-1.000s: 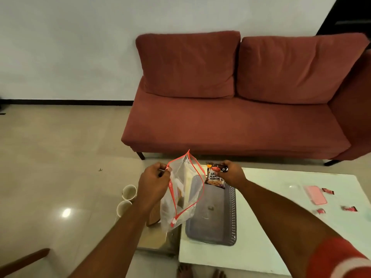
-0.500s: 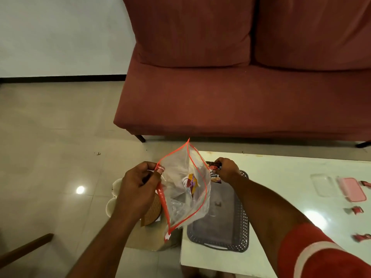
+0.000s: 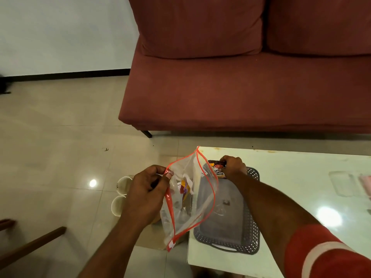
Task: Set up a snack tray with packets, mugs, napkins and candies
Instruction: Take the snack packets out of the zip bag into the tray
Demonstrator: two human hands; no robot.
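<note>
The left hand [image 3: 148, 189] is pinching the red-edged mouth of a clear zip bag [image 3: 202, 197] between thumb and curled fingers, holding it open in the air just beside the worktop's near left corner. A yellow packet [image 3: 184, 189] and some crumpled clear wrapping are showing through the bag's side. The right hand [image 3: 233, 167] is gripping the top edge of a dark snack packet [image 3: 218, 171], fingers curled over it, at the far end of the grey tray [image 3: 250, 240]; whether the packet is touching the tray I cannot tell. The tray, with its latticed rim, is lying on the white worktop [image 3: 301, 177], and the open bag is partly hiding its left side. Further right on the worktop a clear lid [image 3: 341, 183] is lying flat. Two white mugs [image 3: 120, 194] are standing side by side on the tiled floor [image 3: 60, 137] left of the left hand. A red sofa [image 3: 241, 87] is filling the background beyond the worktop.
</note>
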